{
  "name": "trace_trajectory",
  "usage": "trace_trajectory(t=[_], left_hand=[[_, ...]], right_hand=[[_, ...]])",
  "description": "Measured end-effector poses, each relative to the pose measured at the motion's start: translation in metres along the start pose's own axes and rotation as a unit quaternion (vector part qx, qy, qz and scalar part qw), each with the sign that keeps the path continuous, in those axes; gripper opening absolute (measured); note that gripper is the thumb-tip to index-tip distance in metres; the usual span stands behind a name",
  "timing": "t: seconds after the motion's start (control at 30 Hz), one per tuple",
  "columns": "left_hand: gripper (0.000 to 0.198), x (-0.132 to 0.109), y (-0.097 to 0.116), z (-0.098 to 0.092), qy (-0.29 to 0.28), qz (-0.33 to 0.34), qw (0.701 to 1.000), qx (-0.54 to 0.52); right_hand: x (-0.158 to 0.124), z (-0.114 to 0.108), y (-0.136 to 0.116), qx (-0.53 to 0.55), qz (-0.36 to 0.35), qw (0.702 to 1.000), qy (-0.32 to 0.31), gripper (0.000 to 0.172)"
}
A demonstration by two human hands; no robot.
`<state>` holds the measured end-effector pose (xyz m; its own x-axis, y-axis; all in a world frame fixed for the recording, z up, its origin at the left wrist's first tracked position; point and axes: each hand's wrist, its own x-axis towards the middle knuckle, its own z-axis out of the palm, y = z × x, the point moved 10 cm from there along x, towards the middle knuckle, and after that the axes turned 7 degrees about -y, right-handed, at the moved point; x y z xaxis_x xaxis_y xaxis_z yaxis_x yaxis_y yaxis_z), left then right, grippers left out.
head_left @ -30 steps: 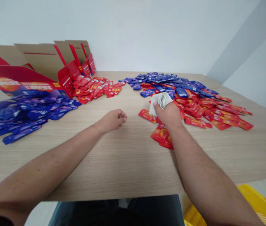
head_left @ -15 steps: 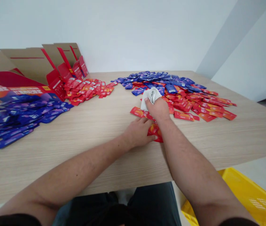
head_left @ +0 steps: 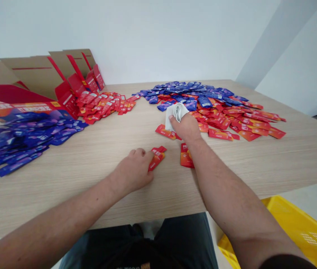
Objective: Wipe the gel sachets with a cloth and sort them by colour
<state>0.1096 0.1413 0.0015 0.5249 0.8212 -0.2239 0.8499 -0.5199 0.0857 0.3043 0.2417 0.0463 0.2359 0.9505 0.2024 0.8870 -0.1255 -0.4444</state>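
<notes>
red sachets (head_left: 220, 134), purple-blue sachets (head_left: 29, 136)

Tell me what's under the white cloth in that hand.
The white cloth is held in the right hand. Red sachets show at its lower edge, on the wooden table. Whatever lies directly beneath the cloth is covered and can't be seen.

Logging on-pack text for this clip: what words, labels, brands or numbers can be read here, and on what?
Red sachet: characters, too blurred to quote.
Blue sachets: small print, unreadable.
Red carton's printed band: too blurred to read.
Dark fabric: small lettering, unreadable.
</notes>
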Motion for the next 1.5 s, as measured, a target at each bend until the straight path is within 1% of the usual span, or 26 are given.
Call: trace_trajectory(t=[0.1, 0.17, 0.23, 0.3, 0.37, 0.4, 0.43, 0.5, 0.53, 0.6, 0.7, 0.8, 0.87, 0.97, 1.0, 1.1, 1.2, 1.33, 1.5], left_hand=[[0.062, -0.022, -0.019, 0.001, -0.027, -0.059, 0.997, -0.046], [0.069, -0.028, -0.028, -0.004, -0.038, -0.081, 0.993, -0.074], [0.060, -0.026, -0.033, -0.014, -0.033, -0.072, 0.994, -0.078], [0.052, -0.017, -0.041, -0.025, -0.020, -0.052, 0.996, -0.067], [0.053, -0.004, -0.054, -0.029, -0.022, -0.047, 0.997, -0.063], [0.058, 0.004, -0.060, -0.026, -0.035, -0.048, 0.996, -0.068], [0.069, 0.011, -0.065, -0.022, -0.054, -0.044, 0.995, -0.075], [0.093, 0.022, -0.064, -0.012, -0.095, -0.017, 0.992, -0.086], [0.102, 0.025, -0.062, -0.007, -0.114, -0.003, 0.990, -0.085], [0.107, 0.029, -0.056, 0.000, -0.144, 0.008, 0.987, -0.074], [0.101, 0.029, -0.052, 0.005, -0.171, -0.007, 0.983, -0.067], [0.087, 0.029, -0.049, 0.005, -0.170, 0.003, 0.983, -0.067], [0.072, 0.031, -0.050, 0.005, -0.159, 0.015, 0.985, -0.069], [0.042, 0.033, -0.057, 0.002, -0.132, 0.043, 0.986, -0.092], [0.037, 0.033, -0.059, 0.002, -0.125, 0.056, 0.985, -0.105], [0.045, 0.032, -0.065, 0.003, -0.117, 0.098, 0.978, -0.142], [0.046, 0.030, -0.071, 0.003, -0.112, 0.097, 0.979, -0.143], [0.038, 0.027, -0.073, 0.005, -0.126, 0.072, 0.981, -0.126], [0.024, 0.025, -0.075, 0.005, -0.140, 0.051, 0.979, -0.142]], right_hand=[[-0.001, 0.004, -0.002, -0.005, -0.003, 1.000, -0.012, 0.056], [-0.002, 0.006, -0.003, -0.011, -0.004, 1.000, -0.017, 0.057], [-0.003, 0.007, -0.004, -0.017, -0.007, 1.000, -0.020, 0.058], [-0.004, 0.009, -0.006, -0.022, -0.010, 0.999, -0.027, 0.060], [-0.005, 0.011, -0.008, -0.023, -0.011, 0.999, -0.037, 0.060], [-0.005, 0.011, -0.009, -0.023, -0.012, 0.999, -0.041, 0.059], [-0.006, 0.012, -0.010, -0.022, -0.015, 0.999, -0.045, 0.059], [-0.007, 0.014, -0.014, -0.024, -0.023, 0.998, -0.052, 0.058], [-0.008, 0.015, -0.016, -0.026, -0.028, 0.998, -0.053, 0.058], [-0.009, 0.016, -0.017, -0.029, -0.031, 0.998, -0.053, 0.057], [-0.009, 0.016, -0.019, -0.028, -0.036, 0.998, -0.047, 0.055], [-0.010, 0.019, -0.020, -0.033, -0.039, 0.997, -0.056, 0.054], [-0.010, 0.022, -0.020, -0.042, -0.033, 0.996, -0.068, 0.055], [-0.011, 0.025, -0.022, -0.048, -0.036, 0.995, -0.076, 0.056], [-0.011, 0.025, -0.023, -0.046, -0.043, 0.995, -0.074, 0.055], [-0.011, 0.026, -0.027, -0.043, -0.063, 0.994, -0.073, 0.052], [-0.011, 0.027, -0.027, -0.046, -0.061, 0.994, -0.075, 0.049], [-0.012, 0.027, -0.028, -0.040, -0.070, 0.994, -0.079, 0.047], [-0.013, 0.029, -0.027, -0.034, -0.069, 0.994, -0.080, 0.047]])
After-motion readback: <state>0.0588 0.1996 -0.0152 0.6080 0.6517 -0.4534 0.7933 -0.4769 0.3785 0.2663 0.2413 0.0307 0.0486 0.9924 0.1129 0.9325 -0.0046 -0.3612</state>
